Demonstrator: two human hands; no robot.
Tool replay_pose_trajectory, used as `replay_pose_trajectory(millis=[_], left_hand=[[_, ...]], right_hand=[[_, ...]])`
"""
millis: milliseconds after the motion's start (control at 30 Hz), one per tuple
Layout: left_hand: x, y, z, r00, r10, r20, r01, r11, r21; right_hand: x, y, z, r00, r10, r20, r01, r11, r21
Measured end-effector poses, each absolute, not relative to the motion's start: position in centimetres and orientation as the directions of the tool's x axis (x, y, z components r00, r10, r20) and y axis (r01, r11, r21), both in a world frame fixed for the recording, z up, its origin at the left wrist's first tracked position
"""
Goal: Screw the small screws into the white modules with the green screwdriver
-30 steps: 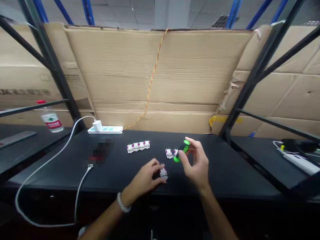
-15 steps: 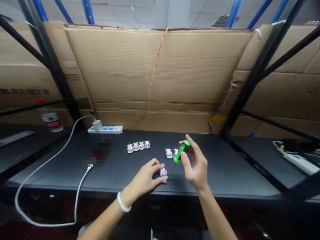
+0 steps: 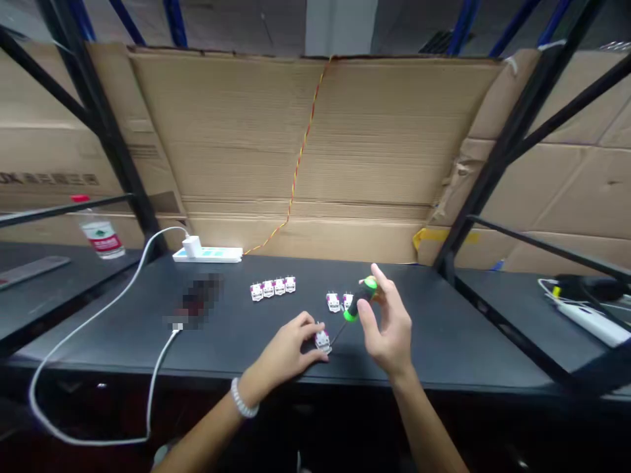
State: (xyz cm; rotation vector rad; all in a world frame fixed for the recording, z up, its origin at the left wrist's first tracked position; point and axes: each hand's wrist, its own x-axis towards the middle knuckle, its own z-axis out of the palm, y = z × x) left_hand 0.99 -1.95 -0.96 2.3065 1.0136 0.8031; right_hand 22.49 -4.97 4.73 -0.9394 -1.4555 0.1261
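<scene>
Near the table's front edge, my left hand (image 3: 293,343) pinches a small white part with purple sides (image 3: 322,341) between thumb and fingers, against the dark tabletop. My right hand (image 3: 387,322) grips a green and black screwdriver (image 3: 361,299) by its handle. The tilted shaft runs down to the left, its tip at the right side of the held part; whether it sits in a screw is too small to tell. Two similar white parts (image 3: 333,302) lie just behind, one partly covered by the screwdriver handle. A row of several more (image 3: 268,289) sits to the left.
A white power strip (image 3: 211,255) with a plugged-in charger lies at the back left. Its white cable (image 3: 98,320) loops over the front edge to a blurred-out object (image 3: 200,302). Cardboard (image 3: 236,144) walls the back; a bottle (image 3: 103,238) stands beyond the left post.
The screwdriver handle has turned, its green stripe no longer facing the camera, and my right fingers have shifted slightly along with it. My left hand and the held part stay in place.
</scene>
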Motion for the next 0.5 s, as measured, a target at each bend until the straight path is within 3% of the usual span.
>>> replay_pose_trajectory(millis=[133, 367, 500], left_hand=[[0.97, -1.88, -1.07, 0.55, 0.774, 0.315, 0.484, -0.602, 0.635], [0.95, -1.8, -1.34, 0.554, 0.768, 0.322, 0.474, -0.609, 0.636], [0.97, -1.83, -1.19, 0.55, 0.77, 0.323, 0.479, -0.608, 0.633]], right_hand=[[22.61, -4.98, 4.37, 0.146, 0.627, 0.765, 0.289, 0.712, -0.64], [22.58, -4.9, 4.99, 0.199, 0.514, 0.834, 0.529, 0.66, -0.533], [22.93, -5.02, 5.07, 0.141, 0.575, 0.806, 0.495, 0.665, -0.56]])
